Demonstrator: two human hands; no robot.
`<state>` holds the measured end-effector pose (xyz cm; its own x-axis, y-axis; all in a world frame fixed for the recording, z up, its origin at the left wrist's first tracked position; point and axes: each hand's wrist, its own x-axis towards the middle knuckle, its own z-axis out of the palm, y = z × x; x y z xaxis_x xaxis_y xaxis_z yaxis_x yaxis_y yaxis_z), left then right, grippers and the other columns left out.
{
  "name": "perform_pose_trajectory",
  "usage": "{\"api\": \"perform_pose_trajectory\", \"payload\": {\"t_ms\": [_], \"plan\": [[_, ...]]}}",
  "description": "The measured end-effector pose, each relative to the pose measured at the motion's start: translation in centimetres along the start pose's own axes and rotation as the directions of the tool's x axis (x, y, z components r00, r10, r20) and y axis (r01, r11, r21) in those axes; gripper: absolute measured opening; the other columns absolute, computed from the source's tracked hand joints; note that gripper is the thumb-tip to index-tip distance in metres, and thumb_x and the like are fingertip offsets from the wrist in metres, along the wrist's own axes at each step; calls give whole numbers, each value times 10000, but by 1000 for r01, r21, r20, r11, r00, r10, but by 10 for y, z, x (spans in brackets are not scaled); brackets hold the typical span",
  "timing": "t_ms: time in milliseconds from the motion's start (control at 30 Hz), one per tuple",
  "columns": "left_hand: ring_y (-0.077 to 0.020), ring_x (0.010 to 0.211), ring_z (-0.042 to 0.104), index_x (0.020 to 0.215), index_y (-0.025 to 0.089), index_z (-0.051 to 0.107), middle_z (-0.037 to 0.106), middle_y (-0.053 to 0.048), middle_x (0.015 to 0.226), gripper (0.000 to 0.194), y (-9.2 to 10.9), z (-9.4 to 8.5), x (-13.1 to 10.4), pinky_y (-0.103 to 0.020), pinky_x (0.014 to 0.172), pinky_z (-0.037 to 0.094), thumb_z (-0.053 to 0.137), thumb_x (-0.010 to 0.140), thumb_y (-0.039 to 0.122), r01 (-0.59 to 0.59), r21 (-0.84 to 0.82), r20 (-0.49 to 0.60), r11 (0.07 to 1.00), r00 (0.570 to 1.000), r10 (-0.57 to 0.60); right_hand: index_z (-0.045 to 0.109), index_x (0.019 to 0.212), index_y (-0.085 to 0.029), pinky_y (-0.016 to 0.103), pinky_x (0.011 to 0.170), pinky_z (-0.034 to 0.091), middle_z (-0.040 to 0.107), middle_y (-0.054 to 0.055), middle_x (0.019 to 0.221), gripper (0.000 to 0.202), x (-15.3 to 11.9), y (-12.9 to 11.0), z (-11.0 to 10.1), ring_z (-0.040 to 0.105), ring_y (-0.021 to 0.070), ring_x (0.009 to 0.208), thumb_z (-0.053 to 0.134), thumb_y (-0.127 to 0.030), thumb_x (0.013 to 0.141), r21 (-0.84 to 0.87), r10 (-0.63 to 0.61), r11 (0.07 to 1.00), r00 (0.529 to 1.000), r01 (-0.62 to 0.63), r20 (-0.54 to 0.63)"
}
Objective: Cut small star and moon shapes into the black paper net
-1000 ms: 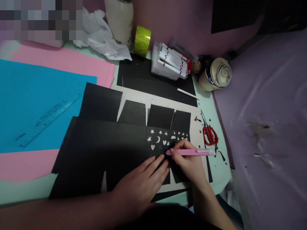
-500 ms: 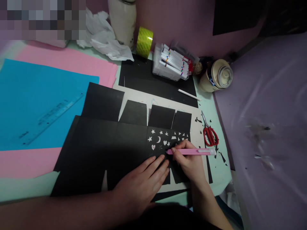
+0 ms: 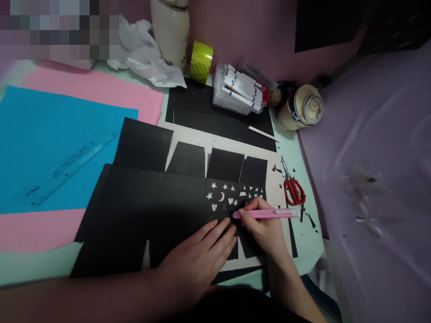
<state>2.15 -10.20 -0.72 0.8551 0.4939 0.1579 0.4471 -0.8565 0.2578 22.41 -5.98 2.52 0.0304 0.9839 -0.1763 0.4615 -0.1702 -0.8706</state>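
Note:
A large sheet of black card point(image 3: 144, 193) with slit flaps lies on a white board point(image 3: 202, 134). Stars, hearts, a crescent moon and small triangles are cut through its right part. My left hand point(image 3: 205, 251) rests flat on the card with fingers stretched out, just below the cut-outs. In my right hand point(image 3: 262, 224) is a pink craft knife point(image 3: 266, 214), pinched near its front end and tilted low. Its tip meets the card just below the hearts and stars, beside my left fingertips; the blade itself is too small to make out.
Red-handled scissors point(image 3: 294, 190) lie at the right among black paper scraps. Behind stand a box of white markers point(image 3: 240, 89), yellow tape point(image 3: 201, 63) and a cream cup point(image 3: 298, 110). To the left, a clear ruler point(image 3: 74, 170) lies on blue sheet point(image 3: 111, 121) over pink sheets point(image 3: 40, 229).
The craft knife's rear end has swung slightly, and its tip has shifted a little on the card. My left hand stays in place. The whole view has moved slightly.

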Motion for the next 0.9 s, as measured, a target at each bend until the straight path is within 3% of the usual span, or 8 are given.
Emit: {"api": "perform_pose_trajectory", "payload": {"t_ms": [533, 900], "plan": [[-336, 1438, 242, 1425, 96, 445, 376, -149, 1533, 802, 0, -2, 1, -472, 1170, 111, 486, 856, 661, -10, 27, 6, 1000, 1000, 10, 545, 692, -201, 220, 478, 385, 586, -39, 590, 219, -1, 5, 4, 497, 100, 502, 682, -309, 825, 39, 4, 999, 998, -2, -62], [-334, 1437, 247, 1432, 90, 432, 380, -148, 1531, 815, 0, -1, 1, -469, 1169, 124, 491, 854, 662, -8, 22, -7, 1000, 1000, 8, 547, 685, -204, 222, 479, 383, 595, -36, 585, 212, -2, 3, 2, 494, 102, 497, 677, -302, 820, 20, -10, 1000, 1000, 11, -26]]}}
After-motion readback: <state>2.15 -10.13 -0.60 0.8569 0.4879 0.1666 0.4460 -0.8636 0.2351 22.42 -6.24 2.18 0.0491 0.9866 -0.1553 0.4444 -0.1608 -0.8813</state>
